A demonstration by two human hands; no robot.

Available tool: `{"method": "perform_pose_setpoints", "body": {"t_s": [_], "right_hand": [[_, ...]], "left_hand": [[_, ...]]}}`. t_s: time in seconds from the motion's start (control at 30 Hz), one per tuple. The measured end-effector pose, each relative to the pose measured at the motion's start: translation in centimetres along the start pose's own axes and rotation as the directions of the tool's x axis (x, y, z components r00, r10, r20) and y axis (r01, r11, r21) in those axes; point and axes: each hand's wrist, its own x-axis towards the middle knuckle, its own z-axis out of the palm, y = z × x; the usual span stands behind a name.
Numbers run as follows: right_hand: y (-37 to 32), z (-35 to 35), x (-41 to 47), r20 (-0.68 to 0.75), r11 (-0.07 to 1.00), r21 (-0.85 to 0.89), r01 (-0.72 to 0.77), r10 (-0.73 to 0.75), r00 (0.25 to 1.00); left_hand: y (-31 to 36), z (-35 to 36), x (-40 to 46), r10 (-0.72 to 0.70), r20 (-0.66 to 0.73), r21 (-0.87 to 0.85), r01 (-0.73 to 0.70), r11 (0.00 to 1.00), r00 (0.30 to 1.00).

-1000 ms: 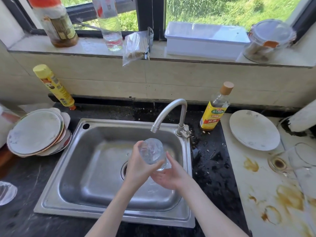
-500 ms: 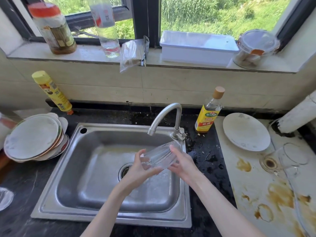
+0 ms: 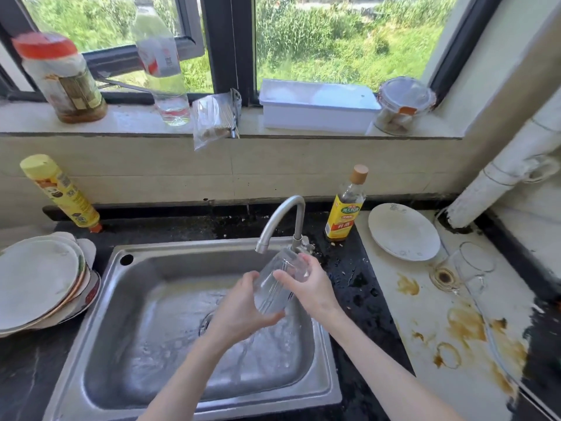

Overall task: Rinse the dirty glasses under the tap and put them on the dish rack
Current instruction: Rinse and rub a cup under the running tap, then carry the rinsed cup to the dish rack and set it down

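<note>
Item 1, far left: stack of plates [image 3: 39, 281] on the dark counter, with a yellow bottle [image 3: 60, 192] behind it.

Item 2, sink [image 3: 100, 354]: wet, water running across the basin toward the drain.

Item 3, left hand [image 3: 243, 311]: I see its fingers curled round the lower end of the glass [image 3: 277, 284], thumb on top.

Item 4, glass: clear, held over the sink just under the tap [image 3: 273, 226]. A second ago it stood upright below the spout; now it lies steeply tilted, one end up near the spout, and water pours from its low end (I read this as emptying the rinse water).

Item 5, right hand [image 3: 309, 284]: fingers wrapped over the upper end of the glass, gripping it.

Item 6, right counter: oil bottle [image 3: 346, 205], white plate [image 3: 403, 232], and a second glass [image 3: 467, 268], seemingly unwashed, standing by brown stains.

Item 7, dish rack: not visible to me. By my judgement, this rinse is nearly done and racking comes next.
</note>
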Motion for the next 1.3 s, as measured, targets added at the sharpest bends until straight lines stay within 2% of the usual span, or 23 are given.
{"method": "perform_pose_setpoints", "body": {"t_s": [0.13,0.2,0.3,0.33,0.4,0.53,0.67,0.83,1.0,1.1,1.3], "right_hand": [[-0.4,-0.9,-1.2,0.216,0.992,0.056,-0.116,0.102,0.971],[-1.1,-1.3,-1.8,0.266,0.99,0.042,-0.137,0.122,0.956],[-1.8,-1.2,-2.4,0.234,0.982,-0.155,-0.108,0.143,0.962],[-1.9,-0.8,-2.9,0.232,0.979,-0.169,-0.114,0.152,0.961],[-1.4,0.1,-3.7,0.222,0.984,-0.125,-0.128,0.153,0.963],[-0.5,1.9,-5.5,0.191,0.989,0.069,-0.131,0.116,0.975],[0.1,3.2,-6.9,0.043,0.98,0.172,-0.104,0.098,0.994],[0.4,3.4,-9.9,-0.04,0.91,0.405,-0.094,0.12,0.992],[2.6,2.8,-14.9,-0.218,0.932,0.348,-0.1,0.184,0.958],[4.3,1.8,-19.1,-0.344,0.935,0.346,-0.074,0.199,0.918],[6.3,-1.2,-30.7,-0.561,0.944,0.329,0.008,0.189,0.806]], "left_hand": [[-2.6,-1.0,-1.1,0.005,0.071,-0.13,0.004,0.991,0.997],[-3.8,-1.4,-1.6,0.011,0.143,-0.191,0.017,0.981,0.99],[-4.8,-2.4,-2.2,0.052,0.239,-0.259,0.012,0.966,0.97],[-4.8,-2.9,-2.4,0.065,0.269,-0.289,0.016,0.957,0.961],[-4.8,-3.7,-2.7,0.117,0.294,-0.345,-0.009,0.939,0.948],[-4.5,-4.9,-3.1,0.2,0.304,-0.388,-0.071,0.919,0.931],[-4.5,-5.0,-3.3,0.244,0.344,-0.318,-0.132,0.939,0.907],[-4.3,-4.0,-4.1,0.297,0.451,-0.252,-0.199,0.947,0.842],[-4.2,-1.1,-6.3,0.376,0.409,-0.049,-0.392,0.919,0.831],[-3.8,1.2,-8.4,0.472,0.474,0.032,-0.55,0.835,0.743],[-1.5,6.0,-13.8,0.581,0.586,0.178,-0.79,0.587,0.564]]}}
